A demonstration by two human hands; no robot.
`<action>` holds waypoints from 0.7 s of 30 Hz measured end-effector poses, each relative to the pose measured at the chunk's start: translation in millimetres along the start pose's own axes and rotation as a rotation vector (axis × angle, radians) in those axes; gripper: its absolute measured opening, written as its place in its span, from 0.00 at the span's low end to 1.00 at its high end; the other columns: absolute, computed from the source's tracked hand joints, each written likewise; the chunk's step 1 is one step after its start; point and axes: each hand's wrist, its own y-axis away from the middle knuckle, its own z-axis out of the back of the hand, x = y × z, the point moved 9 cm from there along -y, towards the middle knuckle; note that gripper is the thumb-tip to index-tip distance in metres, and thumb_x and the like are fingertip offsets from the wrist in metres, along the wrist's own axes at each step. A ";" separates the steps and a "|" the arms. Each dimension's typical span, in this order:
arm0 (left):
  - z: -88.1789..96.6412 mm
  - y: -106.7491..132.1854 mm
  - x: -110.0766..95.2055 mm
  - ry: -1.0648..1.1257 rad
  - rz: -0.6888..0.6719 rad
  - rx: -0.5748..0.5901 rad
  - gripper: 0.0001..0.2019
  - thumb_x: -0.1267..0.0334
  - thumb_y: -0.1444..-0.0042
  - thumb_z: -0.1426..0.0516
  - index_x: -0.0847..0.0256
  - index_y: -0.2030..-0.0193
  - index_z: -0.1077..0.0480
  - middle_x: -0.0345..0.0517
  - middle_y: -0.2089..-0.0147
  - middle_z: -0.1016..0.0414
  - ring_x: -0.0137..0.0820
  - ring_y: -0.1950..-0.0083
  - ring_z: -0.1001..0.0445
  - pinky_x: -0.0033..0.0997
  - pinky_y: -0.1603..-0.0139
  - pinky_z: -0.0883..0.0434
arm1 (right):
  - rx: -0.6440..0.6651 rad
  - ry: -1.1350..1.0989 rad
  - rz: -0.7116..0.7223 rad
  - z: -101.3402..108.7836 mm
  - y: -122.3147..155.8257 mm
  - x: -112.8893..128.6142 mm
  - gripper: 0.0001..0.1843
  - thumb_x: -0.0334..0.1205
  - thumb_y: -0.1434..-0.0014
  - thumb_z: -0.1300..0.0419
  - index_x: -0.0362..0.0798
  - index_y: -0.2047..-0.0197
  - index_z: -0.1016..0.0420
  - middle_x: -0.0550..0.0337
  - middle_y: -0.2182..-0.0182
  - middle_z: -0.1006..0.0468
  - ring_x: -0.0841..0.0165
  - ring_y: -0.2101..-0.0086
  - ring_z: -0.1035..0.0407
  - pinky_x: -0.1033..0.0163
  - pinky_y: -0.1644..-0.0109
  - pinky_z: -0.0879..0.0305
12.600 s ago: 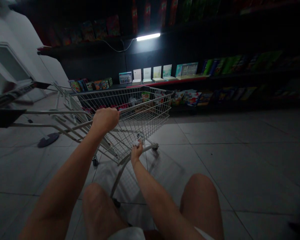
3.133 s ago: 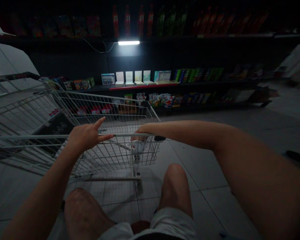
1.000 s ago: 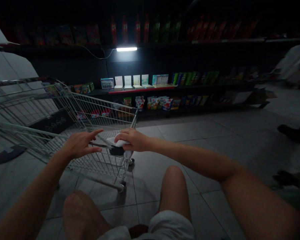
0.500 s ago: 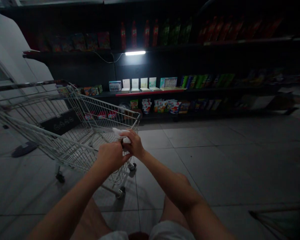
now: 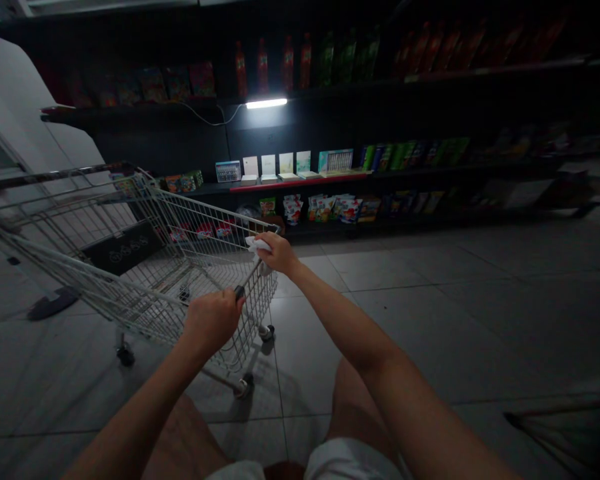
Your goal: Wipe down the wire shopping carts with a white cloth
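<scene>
A wire shopping cart [image 5: 145,267] stands on the tiled floor in front of me, turned to the left. My left hand [image 5: 213,320] is closed round the near end of the cart's handle bar [image 5: 249,275]. My right hand [image 5: 275,252] is closed on a white cloth [image 5: 257,245] and presses it against the far end of the same bar. My bare knees show at the bottom of the view.
Dark store shelves [image 5: 300,180] with boxes, packets and bottles run along the back, lit by one tube lamp [image 5: 266,103]. A second cart [image 5: 45,193] sits behind the first at the left. A white cabinet [image 5: 20,133] stands far left. A pale object [image 5: 570,413] lies at the lower right.
My right hand has slid the cloth along the handle bar away from me. My left hand has come off the cloth and gripped the bar's near end.
</scene>
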 end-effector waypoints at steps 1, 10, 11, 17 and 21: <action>-0.1 4.1 4.1 -0.008 0.000 0.007 0.21 0.56 0.32 0.59 0.64 0.60 0.28 0.60 0.64 0.20 0.46 0.61 0.20 0.39 0.67 0.32 | -0.015 -0.005 0.014 -0.6 3.8 5.8 0.16 0.35 0.43 0.45 0.44 0.52 0.27 0.52 0.55 0.23 0.64 0.53 0.31 0.63 0.44 0.38; 2.6 48.1 56.1 -0.082 0.041 0.137 0.21 0.50 0.32 0.58 0.60 0.61 0.29 0.53 0.64 0.20 0.43 0.62 0.20 0.35 0.69 0.34 | -0.140 -0.097 0.172 -23.4 51.1 53.3 0.20 0.39 0.44 0.42 0.49 0.48 0.28 0.51 0.52 0.28 0.60 0.48 0.34 0.56 0.41 0.36; 4.0 52.0 60.0 -0.079 0.057 0.170 0.22 0.48 0.32 0.58 0.60 0.61 0.30 0.53 0.64 0.20 0.43 0.62 0.20 0.35 0.69 0.34 | -0.122 -0.089 0.199 -24.4 53.3 53.6 0.20 0.40 0.45 0.41 0.49 0.47 0.27 0.50 0.51 0.29 0.59 0.46 0.35 0.55 0.39 0.38; 17.8 39.5 52.9 -0.034 0.125 0.179 0.28 0.38 0.36 0.58 0.61 0.57 0.31 0.55 0.60 0.20 0.47 0.58 0.20 0.39 0.65 0.30 | -0.288 0.071 -0.044 36.7 15.3 1.3 0.19 0.36 0.40 0.48 0.46 0.47 0.28 0.47 0.49 0.29 0.60 0.45 0.36 0.57 0.37 0.41; 7.7 10.3 37.2 -0.042 0.098 0.169 0.25 0.47 0.32 0.59 0.65 0.56 0.30 0.60 0.60 0.20 0.50 0.58 0.20 0.42 0.64 0.28 | -0.191 0.056 -0.143 37.3 -8.2 -15.9 0.19 0.35 0.40 0.50 0.46 0.47 0.28 0.49 0.50 0.27 0.61 0.47 0.34 0.59 0.39 0.40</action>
